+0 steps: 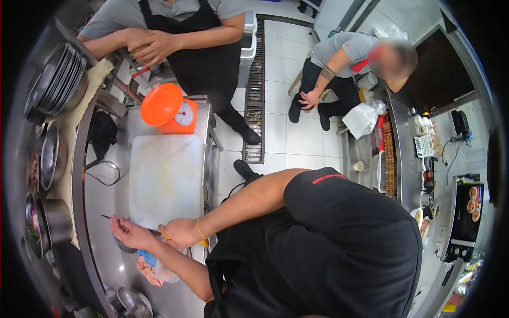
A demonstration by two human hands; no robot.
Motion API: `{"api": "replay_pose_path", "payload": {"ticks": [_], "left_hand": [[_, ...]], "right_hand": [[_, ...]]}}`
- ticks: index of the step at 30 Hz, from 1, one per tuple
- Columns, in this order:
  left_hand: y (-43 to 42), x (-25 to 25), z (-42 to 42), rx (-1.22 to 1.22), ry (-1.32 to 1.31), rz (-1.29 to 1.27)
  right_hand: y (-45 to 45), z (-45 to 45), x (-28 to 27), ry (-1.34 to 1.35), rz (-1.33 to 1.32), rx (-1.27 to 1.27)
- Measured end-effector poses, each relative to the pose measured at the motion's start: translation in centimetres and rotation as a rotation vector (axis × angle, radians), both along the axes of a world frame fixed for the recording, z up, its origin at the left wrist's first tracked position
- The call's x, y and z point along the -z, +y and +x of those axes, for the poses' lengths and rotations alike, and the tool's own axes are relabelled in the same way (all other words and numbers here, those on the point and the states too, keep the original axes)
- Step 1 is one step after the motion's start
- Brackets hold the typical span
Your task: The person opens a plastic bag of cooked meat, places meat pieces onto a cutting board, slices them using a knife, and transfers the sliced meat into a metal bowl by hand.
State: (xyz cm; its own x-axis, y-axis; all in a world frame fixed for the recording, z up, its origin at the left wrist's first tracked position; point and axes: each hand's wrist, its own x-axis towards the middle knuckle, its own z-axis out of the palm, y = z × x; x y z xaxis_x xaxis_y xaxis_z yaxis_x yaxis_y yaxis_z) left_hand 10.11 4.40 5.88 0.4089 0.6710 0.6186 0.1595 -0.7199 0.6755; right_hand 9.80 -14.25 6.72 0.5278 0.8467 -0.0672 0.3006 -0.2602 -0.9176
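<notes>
My left hand [130, 233] is turned palm up over the steel counter, its fingers curled round small brownish bits I cannot make out. A thin dark point sticks out past its fingertips. My right hand [180, 233] is closed on a yellow-handled knife [164, 235] beside the left wrist; most of its blade is hidden. Just beyond both hands lies a white cutting board [165, 177]. Under my left hand a dark round dish [123, 245] shows in part. Near my left forearm are a blue cloth [147, 258] and a pinkish crumpled thing [149, 272].
An orange scale [183, 119] stands past the board. Stacked plates [63, 79], a steel pot [57, 220] and metal bowls [133, 303] line the counter. One person [196, 58] stands at the far end; another person [344, 69] sits near the right-hand counter.
</notes>
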Motion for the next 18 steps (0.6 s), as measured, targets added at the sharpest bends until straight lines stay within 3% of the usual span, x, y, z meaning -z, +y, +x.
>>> {"api": "replay_pose_path", "payload": {"ticks": [4, 5, 6, 8, 10, 12, 15, 16, 18], "left_hand": [[-0.9, 1.8, -1.3, -0.002, 0.002, -0.045], [-1.4, 1.8, -1.9, -0.052, 0.141, 0.027], [-1.6, 3.4, -1.7, 0.072, -0.189, -0.281], [-0.5, 6.3, -2.3, 0.209, -0.484, -0.595], [-0.8, 4.3, -3.5, -0.145, 0.097, 0.029], [-0.9, 3.7, -3.5, -0.108, -0.084, -0.221], [-1.3, 3.0, -3.9, -0.184, -0.053, -0.159], [0.4, 2.3, -3.5, -0.186, -0.098, -0.166], [0.0, 2.4, -4.2, -0.189, -0.145, -0.229]], "right_hand": [[0.5, -1.1, 3.2, -0.052, 0.07, -0.086], [0.4, -1.2, 4.2, -0.064, 0.137, -0.115], [0.1, -1.4, 4.2, -0.083, 0.115, -0.097], [-0.6, -1.8, 3.0, -0.042, -0.079, -0.071], [-0.2, -1.5, 1.6, 0.053, -0.143, -0.123], [0.6, -1.5, 0.5, 0.07, -0.195, -0.156], [0.6, -1.4, -2.0, 0.177, -0.305, -0.189], [1.4, -1.5, -0.9, 0.013, -0.22, -0.217], [2.0, -1.4, 0.1, 0.001, -0.203, -0.219]]}}
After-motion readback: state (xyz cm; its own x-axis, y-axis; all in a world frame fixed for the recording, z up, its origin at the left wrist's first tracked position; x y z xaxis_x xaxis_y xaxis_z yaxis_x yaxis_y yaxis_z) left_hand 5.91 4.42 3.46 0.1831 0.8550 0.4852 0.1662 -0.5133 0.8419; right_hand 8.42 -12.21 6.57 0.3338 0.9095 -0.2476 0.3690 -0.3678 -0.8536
